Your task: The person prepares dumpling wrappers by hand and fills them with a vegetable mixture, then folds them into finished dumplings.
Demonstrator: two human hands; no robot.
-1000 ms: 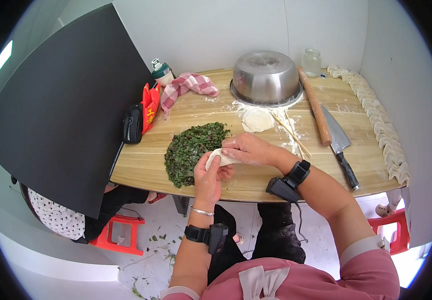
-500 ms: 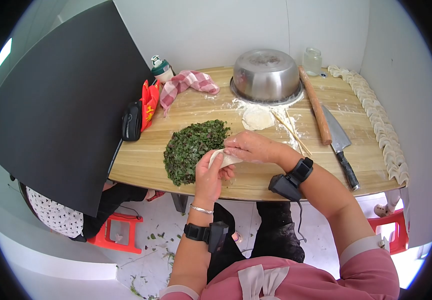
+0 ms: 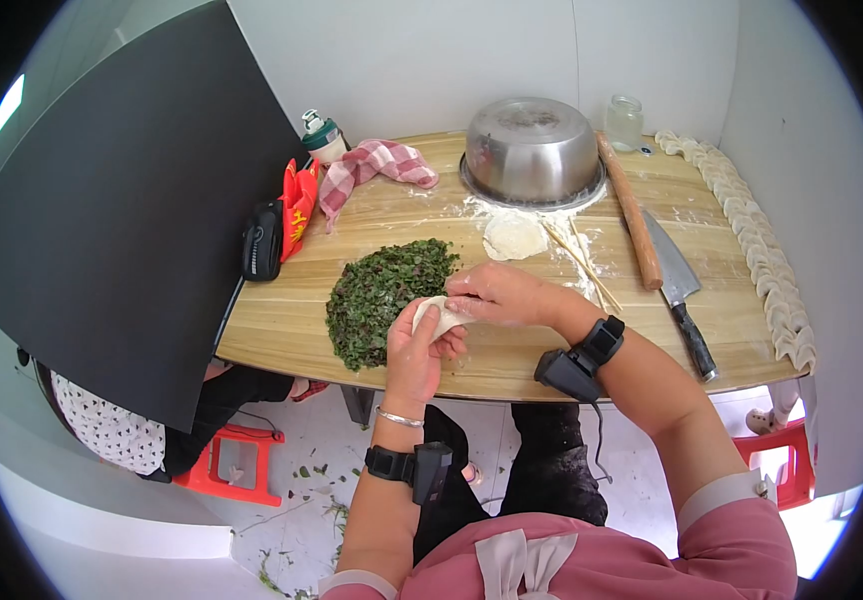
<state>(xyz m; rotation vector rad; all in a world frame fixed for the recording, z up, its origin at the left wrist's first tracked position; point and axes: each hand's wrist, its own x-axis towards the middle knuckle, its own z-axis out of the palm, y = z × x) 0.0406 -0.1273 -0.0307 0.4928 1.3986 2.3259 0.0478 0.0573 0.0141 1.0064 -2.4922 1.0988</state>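
Note:
A pale folded dumpling point(image 3: 442, 318) is held between my two hands, over the table's front part. My left hand point(image 3: 417, 345) cradles it from below, thumb on its near side. At its far edge the fingers of my right hand point(image 3: 497, 292) pinch the dough. Whatever lies inside the fold is hidden. Just left of both hands spreads a heap of chopped greens point(image 3: 387, 290). Beyond them, a flat round wrapper point(image 3: 515, 236) lies on flour, with a pair of chopsticks point(image 3: 584, 265) beside it.
An upturned steel basin point(image 3: 534, 150) stands at the back, near a glass jar point(image 3: 625, 122). A rolling pin point(image 3: 632, 215) rests by a cleaver point(image 3: 674, 262). Finished dumplings point(image 3: 752, 225) line the right edge. A checked cloth point(image 3: 377, 170) and bottle point(image 3: 324, 140) sit back left.
My left hand has shifted very slightly up and left with the dumpling. My right fingers still pinch its edge; the things on the table have not moved.

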